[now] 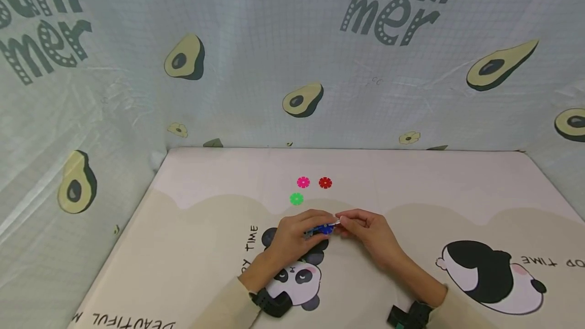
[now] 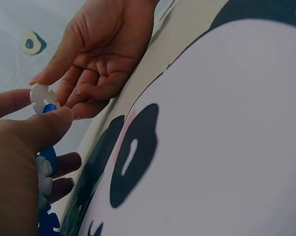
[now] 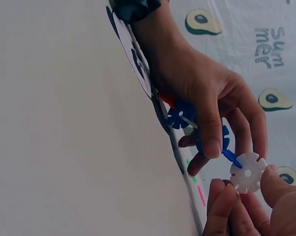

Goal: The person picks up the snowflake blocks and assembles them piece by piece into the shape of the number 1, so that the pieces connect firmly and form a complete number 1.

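Note:
My left hand [image 1: 289, 241] holds a chain of notched plastic discs, a blue disc [image 1: 327, 229] showing between its thumb and fingers. At the chain's end, my right hand [image 1: 377, 237] pinches a white notched disc [image 3: 248, 173]. A blue disc slots into that white one in the right wrist view. Further along the chain are another blue disc [image 3: 177, 118] and a red piece [image 3: 167, 99] partly behind the left hand. White discs [image 2: 44, 179] also show within the chain in the left wrist view. The left fingers hide part of the chain.
Beyond the hands, a pink disc [image 1: 303, 182], a red disc [image 1: 325, 183] and a green disc [image 1: 296, 198] lie flat on the table. The printed tablecloth [image 1: 183, 253] reaches a hanging avocado-patterned curtain [image 1: 247, 55] at the back and sides.

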Demonstrator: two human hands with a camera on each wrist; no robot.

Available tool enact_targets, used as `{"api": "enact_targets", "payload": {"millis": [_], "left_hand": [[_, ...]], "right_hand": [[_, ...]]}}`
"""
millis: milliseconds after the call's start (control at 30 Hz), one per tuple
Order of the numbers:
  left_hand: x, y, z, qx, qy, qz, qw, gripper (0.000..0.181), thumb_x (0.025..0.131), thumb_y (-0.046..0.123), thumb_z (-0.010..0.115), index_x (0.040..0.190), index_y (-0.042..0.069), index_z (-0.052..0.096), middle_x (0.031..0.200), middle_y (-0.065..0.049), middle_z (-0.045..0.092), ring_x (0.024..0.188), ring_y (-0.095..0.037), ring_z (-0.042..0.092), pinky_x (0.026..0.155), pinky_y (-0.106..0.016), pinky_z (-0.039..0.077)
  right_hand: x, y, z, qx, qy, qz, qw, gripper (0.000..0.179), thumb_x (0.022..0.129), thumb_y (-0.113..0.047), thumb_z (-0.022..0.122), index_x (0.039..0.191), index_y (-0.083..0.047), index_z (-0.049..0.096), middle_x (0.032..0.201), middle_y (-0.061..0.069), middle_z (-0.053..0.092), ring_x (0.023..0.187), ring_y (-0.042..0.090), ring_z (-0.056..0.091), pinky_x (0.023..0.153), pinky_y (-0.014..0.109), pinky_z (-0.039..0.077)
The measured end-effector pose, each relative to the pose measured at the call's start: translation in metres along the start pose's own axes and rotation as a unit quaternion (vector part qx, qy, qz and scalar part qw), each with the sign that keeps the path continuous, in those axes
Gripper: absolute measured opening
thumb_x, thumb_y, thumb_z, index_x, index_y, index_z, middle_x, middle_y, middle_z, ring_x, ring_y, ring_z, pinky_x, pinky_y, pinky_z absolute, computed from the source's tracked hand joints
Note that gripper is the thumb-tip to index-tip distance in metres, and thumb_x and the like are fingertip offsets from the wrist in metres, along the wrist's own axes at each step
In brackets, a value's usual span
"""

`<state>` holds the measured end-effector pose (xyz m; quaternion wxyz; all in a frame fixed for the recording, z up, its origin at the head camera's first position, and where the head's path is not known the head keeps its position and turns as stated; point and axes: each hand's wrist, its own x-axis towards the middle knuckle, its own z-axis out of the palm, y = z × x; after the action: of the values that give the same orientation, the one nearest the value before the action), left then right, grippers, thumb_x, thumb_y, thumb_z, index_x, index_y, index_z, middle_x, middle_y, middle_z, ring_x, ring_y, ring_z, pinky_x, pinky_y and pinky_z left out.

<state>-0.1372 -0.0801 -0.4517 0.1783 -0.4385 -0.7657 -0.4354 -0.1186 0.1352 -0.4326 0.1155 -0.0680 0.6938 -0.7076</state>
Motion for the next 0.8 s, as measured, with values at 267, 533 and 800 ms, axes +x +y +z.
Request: {"api": "enact_targets", "payload": {"millis": [267,533,800], "left_hand": [[0.0014,0.0003,-0.0001,-0.015,-0.005,-0.001,0.9999,0.04,0.078,0.002,0.078,0.116,0.01,0.067,0.112,-0.002,0.066,0.107,-0.012,0.061,0.091,-0.025,0.047],[0.0031,0.001,-0.0022,-0.036,-0.002,0.007,0.9993,0.035,0.08,0.002,0.076,0.113,0.007,0.068,0.11,-0.003,0.067,0.105,-0.013,0.062,0.089,-0.025,0.049],[0.0036,0.0039,-0.0022,-0.05,0.014,0.004,0.9987,0.034,0.08,0.002,0.076,0.113,0.005,0.068,0.11,-0.006,0.067,0.104,-0.016,0.063,0.089,-0.026,0.049]], "right_hand": [[0.0004,-0.0008,-0.0006,-0.001,-0.002,0.006,1.0,0.036,0.091,-0.018,0.066,0.112,0.011,0.061,0.097,0.022,0.069,0.088,0.025,0.068,0.077,0.029,0.054],[0.0012,-0.0021,0.0003,0.002,-0.001,0.023,0.9997,0.036,0.09,-0.021,0.068,0.111,0.008,0.063,0.094,0.02,0.07,0.087,0.027,0.068,0.076,0.03,0.055],[0.0018,-0.0053,-0.0037,-0.023,0.005,0.041,0.9989,0.038,0.09,-0.026,0.068,0.113,0.004,0.064,0.099,0.016,0.07,0.092,0.026,0.068,0.08,0.031,0.054]]}}
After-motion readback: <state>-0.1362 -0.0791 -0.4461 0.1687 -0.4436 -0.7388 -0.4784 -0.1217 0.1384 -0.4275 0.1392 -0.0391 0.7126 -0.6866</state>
